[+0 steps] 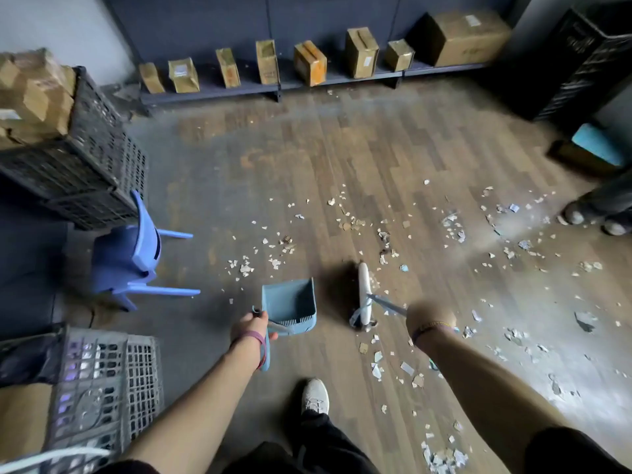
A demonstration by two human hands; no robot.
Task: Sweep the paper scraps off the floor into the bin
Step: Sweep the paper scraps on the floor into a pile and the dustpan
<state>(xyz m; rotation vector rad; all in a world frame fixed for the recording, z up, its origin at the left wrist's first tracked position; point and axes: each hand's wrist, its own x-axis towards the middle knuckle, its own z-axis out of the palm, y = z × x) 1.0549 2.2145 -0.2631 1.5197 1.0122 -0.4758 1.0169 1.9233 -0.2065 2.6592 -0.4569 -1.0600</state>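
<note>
In the head view, the left hand (251, 328) is seen closed around the long blue handle of a dustpan (290, 304), with the fingers curled about the handle and the thumb laid along its side; a band is worn at the wrist. The dustpan is set on the wooden floor (307, 159) with its open mouth turned away from the person. The right hand (429, 318) is shown from the back as a closed fist around the thin handle of a broom (363, 295); its fingers are hidden, but the handle is seen running straight into the grip. The white broom head is laid on the floor just right of the dustpan, apart from it. Paper scraps (383, 241) are scattered over the floor ahead of the broom and dustpan, far out to the right, and back beside the right arm. One white shoe (314, 395) is planted between the arms. A blue chair (136, 254) is tipped on its side at the left, near a black crate (85, 159), and a grey crate (102, 381) is placed lower left. Cardboard boxes (309, 63) are lined along a low shelf (212, 92) at the far wall.
</note>
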